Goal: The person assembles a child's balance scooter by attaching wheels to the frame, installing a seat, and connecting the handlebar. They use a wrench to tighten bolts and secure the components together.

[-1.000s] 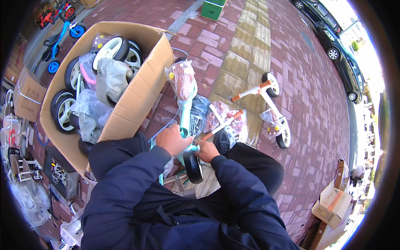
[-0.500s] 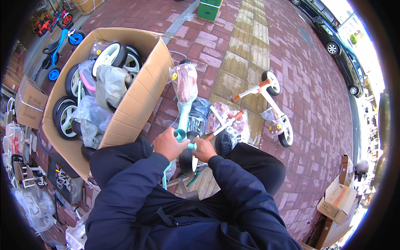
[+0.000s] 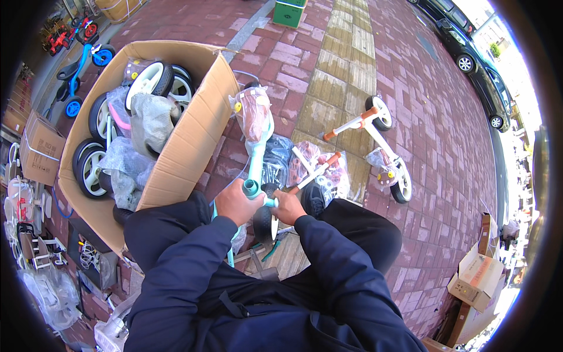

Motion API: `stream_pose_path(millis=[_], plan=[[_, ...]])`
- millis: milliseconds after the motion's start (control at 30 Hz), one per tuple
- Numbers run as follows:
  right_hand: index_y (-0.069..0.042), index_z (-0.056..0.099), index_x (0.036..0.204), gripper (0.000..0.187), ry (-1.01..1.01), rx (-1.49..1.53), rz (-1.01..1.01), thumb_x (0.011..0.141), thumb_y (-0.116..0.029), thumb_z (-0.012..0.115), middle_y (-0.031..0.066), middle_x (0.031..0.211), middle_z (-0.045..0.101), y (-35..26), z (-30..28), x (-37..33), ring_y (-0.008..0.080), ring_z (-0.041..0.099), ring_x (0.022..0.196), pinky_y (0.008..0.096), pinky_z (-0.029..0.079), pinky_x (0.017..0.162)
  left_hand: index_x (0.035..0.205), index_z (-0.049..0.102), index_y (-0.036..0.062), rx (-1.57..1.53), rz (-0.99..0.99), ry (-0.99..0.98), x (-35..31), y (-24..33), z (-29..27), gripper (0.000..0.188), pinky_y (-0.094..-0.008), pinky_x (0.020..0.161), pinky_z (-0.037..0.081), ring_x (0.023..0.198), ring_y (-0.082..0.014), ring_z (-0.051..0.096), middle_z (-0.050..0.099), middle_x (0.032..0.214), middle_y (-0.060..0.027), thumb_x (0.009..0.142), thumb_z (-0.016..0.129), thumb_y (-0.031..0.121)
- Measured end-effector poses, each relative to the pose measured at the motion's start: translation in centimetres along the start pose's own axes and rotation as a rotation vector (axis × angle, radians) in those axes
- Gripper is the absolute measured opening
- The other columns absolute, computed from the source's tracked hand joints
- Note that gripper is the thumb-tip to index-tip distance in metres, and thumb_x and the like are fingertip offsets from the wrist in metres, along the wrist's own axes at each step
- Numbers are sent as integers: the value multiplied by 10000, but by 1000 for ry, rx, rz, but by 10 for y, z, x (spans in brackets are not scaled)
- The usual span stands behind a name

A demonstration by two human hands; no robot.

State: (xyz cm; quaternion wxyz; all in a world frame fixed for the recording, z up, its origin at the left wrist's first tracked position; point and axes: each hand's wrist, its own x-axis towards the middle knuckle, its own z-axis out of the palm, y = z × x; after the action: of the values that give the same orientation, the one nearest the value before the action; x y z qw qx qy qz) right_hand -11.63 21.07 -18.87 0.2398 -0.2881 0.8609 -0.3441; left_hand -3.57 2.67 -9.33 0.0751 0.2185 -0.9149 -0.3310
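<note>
Between my knees stands a mint-green balance bike frame [image 3: 255,167], tilted away from me, with an open round tube end facing up. My left hand [image 3: 239,203] is closed around the frame just beside that tube end. My right hand [image 3: 289,207] is closed at the end of a short mint-green side tube, its fingertips partly hidden. A plastic-wrapped bundle with a yellow round piece, the wrapped seat [image 3: 256,117], sits at the frame's far end. Below my hands are a black-tyred white wheel [image 3: 265,224] and a wooden board [image 3: 288,258] with a hammer-like tool [image 3: 264,271].
On the left, a large cardboard box [image 3: 193,138] holds several wheels and wrapped parts. Ahead lie a white handlebar with orange grips [image 3: 317,172] and bagged parts [image 3: 337,179]. A white balance bike [image 3: 381,144] lies to the right. Opened cartons [image 3: 476,278] stand at far right.
Both hands keep their hold on the mint-green frame. The frame's far end and the surroundings sit slightly farther left in the view.
</note>
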Motion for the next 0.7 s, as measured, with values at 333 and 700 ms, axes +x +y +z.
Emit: stream_pose_path(millis=[333, 700], plan=[[-24, 641, 1038, 313, 11, -21, -9, 751, -123, 721, 255, 920, 685, 1, 0, 1, 451, 668, 920, 508, 526, 806, 923, 648, 86, 49, -9, -52, 7, 2, 2, 474, -499, 707, 538, 807, -394, 702, 717, 853, -163, 726, 851, 466], [-12, 651, 1029, 310, -73, -64, 19, 755, -137, 724, 256, 952, 690, 8, -12, 1, 452, 668, 943, 498, 527, 828, 947, 650, 89, -10, -33, -97, -10, 4, 22, 499, -503, 715, 536, 816, -396, 701, 721, 855, -163, 725, 848, 490]])
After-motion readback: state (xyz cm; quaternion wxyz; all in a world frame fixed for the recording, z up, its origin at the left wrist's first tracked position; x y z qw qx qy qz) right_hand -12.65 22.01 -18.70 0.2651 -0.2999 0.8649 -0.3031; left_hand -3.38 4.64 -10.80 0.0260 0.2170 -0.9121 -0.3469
